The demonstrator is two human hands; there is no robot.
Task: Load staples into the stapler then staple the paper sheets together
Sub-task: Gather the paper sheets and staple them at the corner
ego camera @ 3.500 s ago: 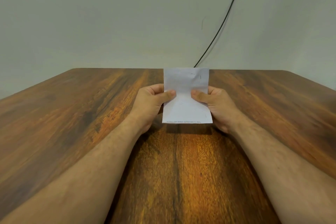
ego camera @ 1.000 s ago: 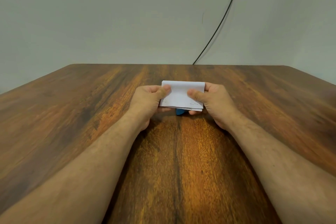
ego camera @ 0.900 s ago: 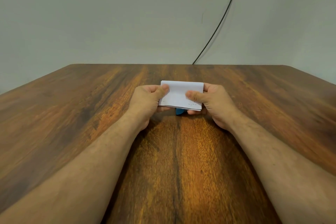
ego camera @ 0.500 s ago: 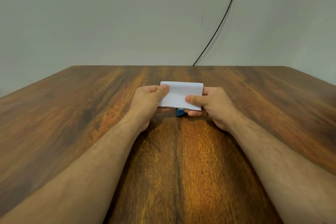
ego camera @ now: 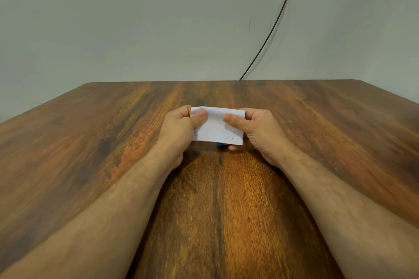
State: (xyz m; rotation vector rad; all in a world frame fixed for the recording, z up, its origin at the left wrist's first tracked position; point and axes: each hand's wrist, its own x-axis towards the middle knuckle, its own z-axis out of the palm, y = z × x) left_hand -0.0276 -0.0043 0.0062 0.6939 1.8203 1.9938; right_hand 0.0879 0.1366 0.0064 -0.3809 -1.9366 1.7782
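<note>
**Paper folded down and held over the stapler**

Folded now, not tall: 3.5 s ago stood upright as a long sheet between both hands; since about a second ago reduced to a low, wide packet, and barely shifted over the last half second. Paper sheets [ego camera: 217, 128] held just above the worktop [ego camera: 90, 142], near its middle, tilted slightly toward the camera. Left hand [ego camera: 179, 129] clamped on the left end, thumb on top and fingers curled behind. Right hand [ego camera: 256, 131] clamped on the right end, thumb [ego camera: 233, 120] pressed flat on the upper face, fingers tucked beneath. Hands apart, one at each end, joined only by the paper.

Peeking out below the packet's near edge: a small blue thing [ego camera: 221, 145], probably the stapler, mostly hidden, so impossible to tell whether touching the paper or lying on the worktop. Faint marks near the packet's lower right corner [ego camera: 231, 137]; too small to call staples or print.

Meaning for the task, as a judgement: loading seemingly past, stapling either just finished or about to happen. Next probably a firm press through the stapler, or a check of the corner.

Black cable [ego camera: 272, 29] running down the wall behind.
</note>
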